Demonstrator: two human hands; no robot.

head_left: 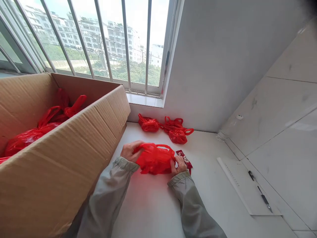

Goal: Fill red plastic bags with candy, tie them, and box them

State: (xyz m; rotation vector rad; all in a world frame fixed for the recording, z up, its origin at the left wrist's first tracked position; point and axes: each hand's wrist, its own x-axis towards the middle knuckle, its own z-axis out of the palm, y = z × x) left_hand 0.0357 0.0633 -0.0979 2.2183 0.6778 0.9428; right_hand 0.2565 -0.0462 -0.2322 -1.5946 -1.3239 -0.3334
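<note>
A red plastic bag (pixel 155 160) is stretched between my two hands over the white table, one loop handle standing up at its top. My left hand (pixel 131 151) grips its left side, thumb and fingers closed on the plastic. On the other side, my right hand (pixel 178 164) has its fingers closed on the bag's right edge. Just behind that hand lies a dark red packet (pixel 184 159) with pale print, partly covered. What the bag contains is hidden.
A large open cardboard box (pixel 99 122) with red bags (pixel 32 135) inside stands on the left. Two bundled red bags (pixel 150 125) (pixel 177 130) lie by the wall. A notepad (pixel 244 188), a pen (pixel 265 200) and a black cap (pixel 251 175) are on the right, below a barred window (pixel 146 49) and tiled wall.
</note>
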